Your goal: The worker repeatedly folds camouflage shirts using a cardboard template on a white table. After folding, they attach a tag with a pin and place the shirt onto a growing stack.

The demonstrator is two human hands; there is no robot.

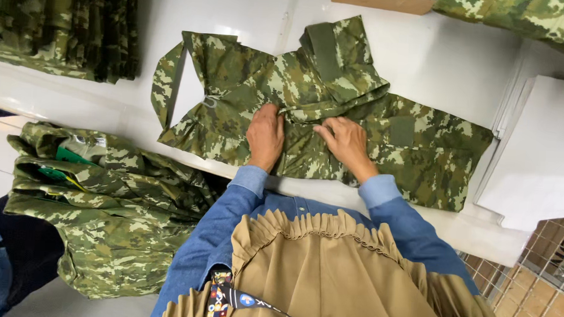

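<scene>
The left hand lies palm down, fingers close together, pressed flat on a green digital-camouflage cloth garment at the centre of the frame. The right hand, just beside it, also rests on the cloth with its fingers together and pointing toward the left hand; the fingertips meet a fold line running across the garment, though whether they pinch the cloth or only press it cannot be told. Both wrists come out of light blue denim sleeves, above a tan pleated fabric front at the bottom centre.

The garment is spread on a white glossy tabletop, partly folded: a sleeve with a plain green cuff band is turned over its upper middle, and another part curls around at its left end, showing a white patch of table inside the loop.

To the right of the garment, a stack of white paper sheets lies on the table. At the upper left sits a folded stack of the same camouflage cloth; another camouflage piece fills the upper right corner, beside a brown cardboard edge. Below the table edge at the left, a loose heap of camouflage garments is piled up, with a green plastic wrapper on it.
</scene>
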